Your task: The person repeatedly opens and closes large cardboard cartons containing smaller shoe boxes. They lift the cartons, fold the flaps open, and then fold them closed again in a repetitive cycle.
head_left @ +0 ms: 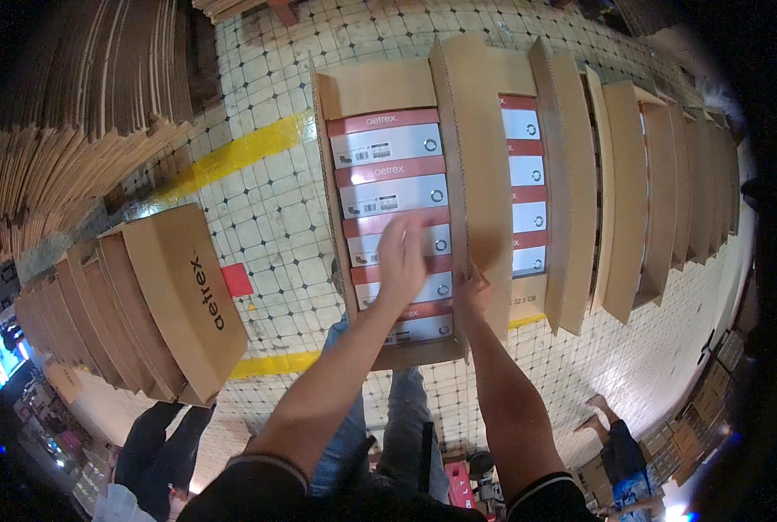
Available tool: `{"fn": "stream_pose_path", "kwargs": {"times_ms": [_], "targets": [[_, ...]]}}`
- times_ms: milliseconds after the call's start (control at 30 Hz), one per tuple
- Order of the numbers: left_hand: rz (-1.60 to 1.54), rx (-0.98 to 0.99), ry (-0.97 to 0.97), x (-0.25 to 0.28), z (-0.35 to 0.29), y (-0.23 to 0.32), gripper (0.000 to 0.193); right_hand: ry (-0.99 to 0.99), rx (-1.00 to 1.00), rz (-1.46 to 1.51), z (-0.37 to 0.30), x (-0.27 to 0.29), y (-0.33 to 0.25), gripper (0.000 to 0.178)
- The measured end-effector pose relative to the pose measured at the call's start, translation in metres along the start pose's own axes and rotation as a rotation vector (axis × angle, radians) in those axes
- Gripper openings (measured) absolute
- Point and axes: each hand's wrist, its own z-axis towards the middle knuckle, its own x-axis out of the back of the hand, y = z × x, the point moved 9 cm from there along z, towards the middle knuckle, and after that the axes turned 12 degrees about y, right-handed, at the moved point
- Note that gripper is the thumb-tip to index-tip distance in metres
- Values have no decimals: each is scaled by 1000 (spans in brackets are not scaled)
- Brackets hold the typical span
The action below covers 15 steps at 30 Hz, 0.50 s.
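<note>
In front of me stands an open cardboard carton (380, 85) with a column of shoe boxes inside, white with red bands; one white shoe box (393, 198) shows near the far end. My left hand (403, 261) is over the nearer boxes, slightly blurred, its fingers loosely extended and holding nothing I can see. It hides part of the boxes beneath it. My right hand (473, 300) grips the carton's right-hand flap (454, 217) near its close end, fingers closed around the edge.
Right of my carton, a second open carton (527, 296) holds similar boxes, with a row of more cartons (653, 200) beyond. Brown cartons (184, 296) stand at left, below stacked flat cardboard (75, 122). Yellow tape (249, 152) marks the tiled floor. Two people are nearby at lower left and lower right.
</note>
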Motion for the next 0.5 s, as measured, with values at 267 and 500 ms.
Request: {"fn": "stream_pose_path", "kwargs": {"times_ms": [267,500], "targets": [[-1039,924,482,-78,206,-118,33,61,24,-13,-3,0,1,38],[-819,909,461,-63,249,-136,30,102,49,-13,-2,5,0,35]]}}
